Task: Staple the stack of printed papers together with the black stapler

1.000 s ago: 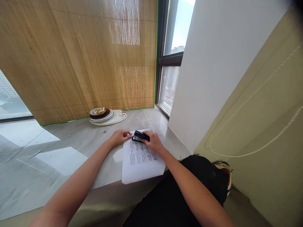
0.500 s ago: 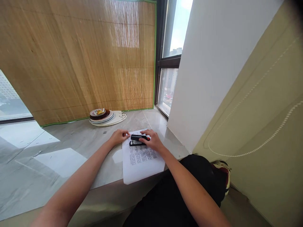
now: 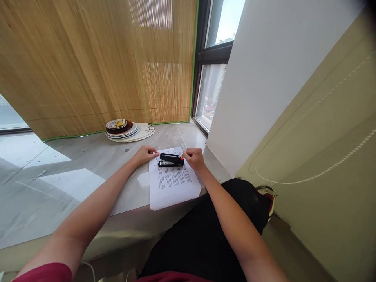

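Printed paper (image 3: 173,196) lies on the grey stone sill, its near edge jutting over the sill's front. On the paper's upper part rests a black stapler (image 3: 170,159) with a red-orange piece at its right end. My left hand (image 3: 145,154) is closed at the paper's upper left edge, pinching it between thumb and fingers. On the opposite side my right hand (image 3: 194,158) is closed at the paper's right edge, just beside the stapler's red end. Its fingertips are partly hidden, but they appear to grip the paper. Neither hand is around the stapler.
Stacked plates (image 3: 122,129) on a white oval platter (image 3: 143,132) stand farther back by the bamboo blind (image 3: 102,70). Small staple-like pieces (image 3: 127,150) lie on the sill (image 3: 123,203). A white wall (image 3: 249,78) rises at right, with a bead chain (image 3: 289,182) hanging beyond it.
My right hand has let go of the stapler and moved right, closing at the paper's edge. The stapler now rests on the paper. My left hand stays at the left edge. The view tilted downward.
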Available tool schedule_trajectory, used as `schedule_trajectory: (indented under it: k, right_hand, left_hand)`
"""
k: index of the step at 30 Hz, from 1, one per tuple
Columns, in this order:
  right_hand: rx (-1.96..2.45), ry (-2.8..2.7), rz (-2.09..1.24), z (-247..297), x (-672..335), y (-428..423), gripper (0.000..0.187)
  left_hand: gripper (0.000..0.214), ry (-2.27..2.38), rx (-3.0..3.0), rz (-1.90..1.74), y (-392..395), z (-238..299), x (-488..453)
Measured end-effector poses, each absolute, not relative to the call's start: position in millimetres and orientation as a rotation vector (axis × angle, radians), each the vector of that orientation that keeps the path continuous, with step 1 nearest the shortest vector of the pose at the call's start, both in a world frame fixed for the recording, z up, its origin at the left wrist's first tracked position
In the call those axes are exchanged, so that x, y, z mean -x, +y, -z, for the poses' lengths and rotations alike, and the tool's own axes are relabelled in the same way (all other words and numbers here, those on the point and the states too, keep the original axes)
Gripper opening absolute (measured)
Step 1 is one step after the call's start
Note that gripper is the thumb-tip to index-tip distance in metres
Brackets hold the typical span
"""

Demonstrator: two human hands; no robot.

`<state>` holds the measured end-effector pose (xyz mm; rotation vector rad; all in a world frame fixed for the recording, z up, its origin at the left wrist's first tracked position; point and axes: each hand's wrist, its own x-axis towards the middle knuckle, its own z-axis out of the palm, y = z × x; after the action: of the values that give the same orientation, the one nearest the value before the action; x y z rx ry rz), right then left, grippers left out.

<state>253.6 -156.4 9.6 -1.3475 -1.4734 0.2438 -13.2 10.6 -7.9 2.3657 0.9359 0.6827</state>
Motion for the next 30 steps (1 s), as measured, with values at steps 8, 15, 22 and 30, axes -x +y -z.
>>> schedule_trajectory:
  k: [8,15,22,30]
  right_hand:
    - [1.413,-1.581,-0.268,-2.3,-259.7,-150.7,0.041]
    - [1.323,-1.495,-0.282,-5.0,-248.1,-156.3,0.037]
    - [1.405,-1.871,-0.370,0.5,-234.4,-158.0,0.035]
    - [1.338,-1.777,0.207,-0.6,-240.7,-167.5,0.020]
  left_hand:
    - [0.036,0.945,-2.340,-0.688,6.9,5.4,10.4]
    - [0.036,0.951,-2.327,-0.686,6.1,4.9,10.2]
    - [0.032,0.955,-2.240,-0.865,0.6,-4.5,9.0]
    - [0.047,0.794,-1.248,-0.897,-10.8,-20.1,4.1]
